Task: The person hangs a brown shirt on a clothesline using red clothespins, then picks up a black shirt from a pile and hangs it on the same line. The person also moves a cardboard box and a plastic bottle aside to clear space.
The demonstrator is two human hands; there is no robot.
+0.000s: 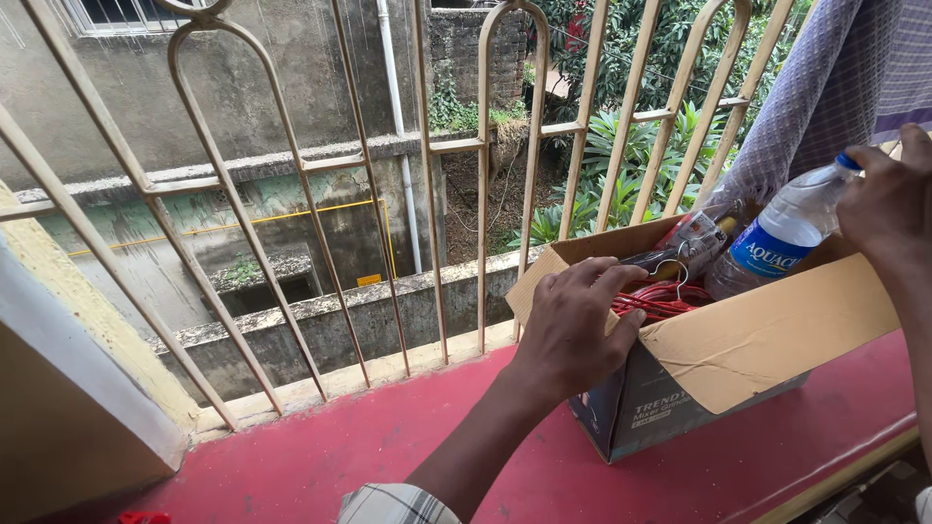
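Left hand (pixel 573 325) curling over box (pixel 767 340) rim, right hand (pixel 888 209) gripping bottle (pixel 777 238) top, risking tipping box off ledge (pixel 388 446).

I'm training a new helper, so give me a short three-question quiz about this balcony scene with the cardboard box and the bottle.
1. True or false: the open brown cardboard box rests on the red-painted ledge.
2. Which hand grips the clear plastic water bottle with the blue cap? A) left hand B) right hand C) neither
3. Fill in: the left hand reaches into the box beside a bundle of ______ coloured wire.

Key:
1. True.
2. B, the right hand holds it near the cap, tilted into the box.
3. Red.
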